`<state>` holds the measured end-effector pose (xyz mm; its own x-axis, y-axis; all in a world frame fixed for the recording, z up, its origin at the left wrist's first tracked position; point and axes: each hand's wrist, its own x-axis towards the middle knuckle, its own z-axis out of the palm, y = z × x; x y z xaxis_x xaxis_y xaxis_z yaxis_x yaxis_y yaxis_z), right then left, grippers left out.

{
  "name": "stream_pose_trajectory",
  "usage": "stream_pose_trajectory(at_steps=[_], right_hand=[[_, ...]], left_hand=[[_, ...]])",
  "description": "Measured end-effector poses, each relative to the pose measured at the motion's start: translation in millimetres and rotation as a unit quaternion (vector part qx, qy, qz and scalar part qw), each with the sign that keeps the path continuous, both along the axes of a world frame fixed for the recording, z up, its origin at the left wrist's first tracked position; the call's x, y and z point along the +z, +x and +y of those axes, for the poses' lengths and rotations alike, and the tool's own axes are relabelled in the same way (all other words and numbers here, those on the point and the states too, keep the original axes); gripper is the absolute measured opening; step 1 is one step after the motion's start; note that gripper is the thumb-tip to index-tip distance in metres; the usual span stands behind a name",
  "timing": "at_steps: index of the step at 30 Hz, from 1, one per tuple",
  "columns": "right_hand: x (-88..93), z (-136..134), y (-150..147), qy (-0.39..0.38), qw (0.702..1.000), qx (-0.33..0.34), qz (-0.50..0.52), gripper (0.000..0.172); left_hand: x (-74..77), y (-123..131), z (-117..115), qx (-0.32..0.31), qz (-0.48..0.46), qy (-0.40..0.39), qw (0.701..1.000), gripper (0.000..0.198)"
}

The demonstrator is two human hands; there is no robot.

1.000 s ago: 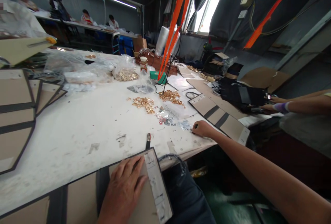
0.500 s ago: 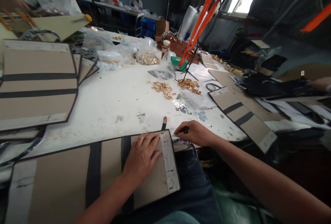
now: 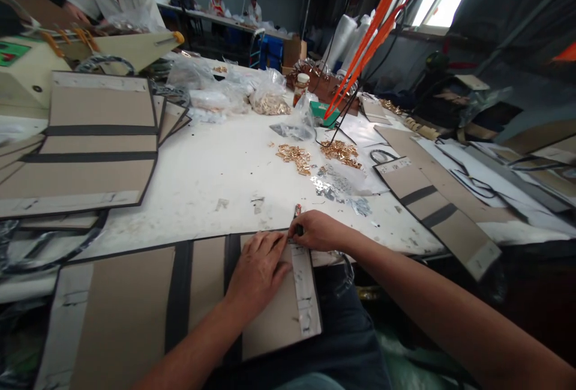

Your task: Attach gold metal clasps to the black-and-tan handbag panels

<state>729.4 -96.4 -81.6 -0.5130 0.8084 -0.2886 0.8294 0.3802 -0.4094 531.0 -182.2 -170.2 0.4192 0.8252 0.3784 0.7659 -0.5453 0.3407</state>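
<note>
A long beige bag panel (image 3: pixel 132 294) with dark cross bands and whitish end strips lies over the near table edge and my lap. My left hand (image 3: pixel 257 267) rests on it palm down, fingers stretched toward its upper right corner. At that corner, my right hand (image 3: pixel 315 229) is closed in a pinch around a small dark object (image 3: pixel 298 230), mostly hidden by the fingers. Just beyond the panel's top edge, a short tab with a shiny metal end (image 3: pixel 297 210) sticks out. A plastic-wrapped handle (image 3: pixel 346 273) hangs below my right wrist.
Stacked beige panels (image 3: pixel 101 105) lie at left, beside a machine (image 3: pixel 27 84). Gold metal pieces (image 3: pixel 294 158) and silver plates (image 3: pixel 330 185) are spread mid-table. Another panel (image 3: pixel 416 195) overhangs the right edge. Orange cords (image 3: pixel 373 30) hang above a green box (image 3: pixel 324 112). People work behind.
My right hand has moved left, from beside the panel onto its upper right corner, close to my left fingertips. My left hand stays on the panel. The view has turned slightly left.
</note>
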Motion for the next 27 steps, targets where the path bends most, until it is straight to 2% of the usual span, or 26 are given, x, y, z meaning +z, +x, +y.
stream_pose_trajectory(at_steps=[11,18,23,27], right_hand=[[-0.8,-5.8,-9.5,0.049,0.996,-0.033,-0.059,0.022],[-7.2,-11.3,-2.2,0.035,0.996,-0.079,-0.016,0.019],[-10.6,-13.3,0.9,0.030,0.993,-0.112,0.008,0.015],[-9.6,-10.6,0.3,0.021,0.995,-0.096,0.025,0.015]], left_hand=[[-7.3,-2.2,4.6,-0.003,-0.012,0.025,1.000,0.055],[-5.3,-2.9,3.8,-0.006,-0.011,0.026,1.000,0.053],[7.8,1.8,8.3,0.000,-0.043,-0.015,0.999,0.040],[15.3,11.9,18.0,0.052,-0.080,-0.024,0.995,0.018]])
